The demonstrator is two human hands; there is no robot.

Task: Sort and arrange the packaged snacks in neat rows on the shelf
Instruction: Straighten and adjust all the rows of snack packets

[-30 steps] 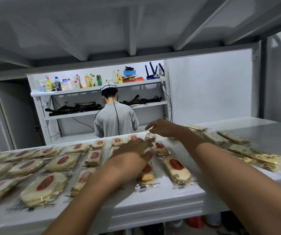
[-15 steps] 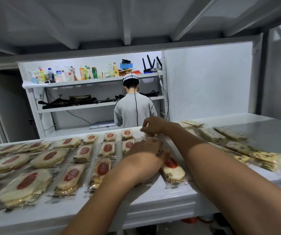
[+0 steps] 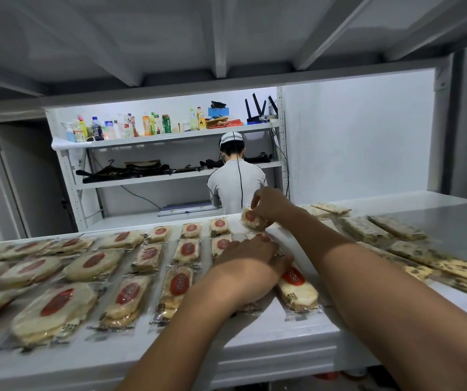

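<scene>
Light uneven: far shelving (image 3: 170, 136) at 11–12 o'clock is bright, almost blown out. Overhead deck (image 3: 142, 38) at 12 is dim grey. Near shelf (image 3: 254, 342) is evenly lit, with a soft shadow under the left forearm (image 3: 198, 320) at 6 and a faint sheen at 2–3. Snack packs (image 3: 54, 314) at 8–9 are motion-smeared; raised pack (image 3: 252, 218) near centre is sharper. Wide-angle bowing at edges.

No text is coming through legibly. The clear plastic packets of pale rice crackers (image 3: 167, 301) are carrying red oval labels (image 3: 180, 280) with dark characters too blurred to read, and the coloured bottles (image 3: 147, 125) on the far white shelf (image 3: 170, 136) are showing illegible labels.
</scene>
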